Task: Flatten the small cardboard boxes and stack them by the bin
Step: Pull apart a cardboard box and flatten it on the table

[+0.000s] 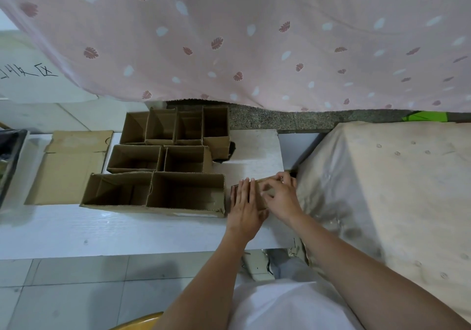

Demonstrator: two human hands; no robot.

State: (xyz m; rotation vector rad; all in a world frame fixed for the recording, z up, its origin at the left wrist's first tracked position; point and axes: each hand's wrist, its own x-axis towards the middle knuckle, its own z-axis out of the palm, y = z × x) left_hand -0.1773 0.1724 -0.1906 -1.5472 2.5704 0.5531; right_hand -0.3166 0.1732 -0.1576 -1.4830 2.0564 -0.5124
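Observation:
A small brown cardboard box (260,189) lies on the white table (127,227) near its right end, mostly hidden under both hands. My left hand (246,207) rests flat on its left part, fingers together and stretched out. My right hand (281,197) grips its right part, fingers curled over the far edge. To the left stand several open, upright cardboard boxes (186,192) packed side by side. A flattened cardboard sheet (68,166) lies at the left, next to a dark bin (10,156) at the frame's left edge.
A pink leaf-patterned cloth (254,36) hangs across the back. A beige covered surface (395,189) stands right of the table. Grey tiled floor (76,291) lies in front, with a yellow stool edge (140,320) at the bottom.

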